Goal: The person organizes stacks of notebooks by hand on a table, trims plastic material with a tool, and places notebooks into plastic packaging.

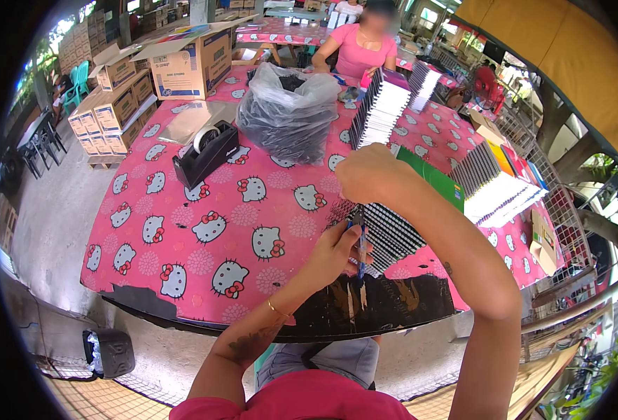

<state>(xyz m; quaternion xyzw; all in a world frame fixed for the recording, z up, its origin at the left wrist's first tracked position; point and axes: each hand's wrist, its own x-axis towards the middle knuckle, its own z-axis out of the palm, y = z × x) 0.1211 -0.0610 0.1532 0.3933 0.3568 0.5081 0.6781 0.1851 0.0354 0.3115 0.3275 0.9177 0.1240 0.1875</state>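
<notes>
tablecloth point(204, 210): glossy plastic (printed) | bag point(288, 115): shiny black plastic | boxes point(183, 66): matt cardboard

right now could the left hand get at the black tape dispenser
Probably yes: the left hand holds a blue tool, but only bare tablecloth lies between it and the tape dispenser, up and to its left.

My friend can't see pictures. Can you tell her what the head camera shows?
A person's left hand holds a blue tool against spiral-bound notebooks; the right hand steadies them on a pink cat-print tablecloth. A tape dispenser and plastic bag sit behind.
</notes>
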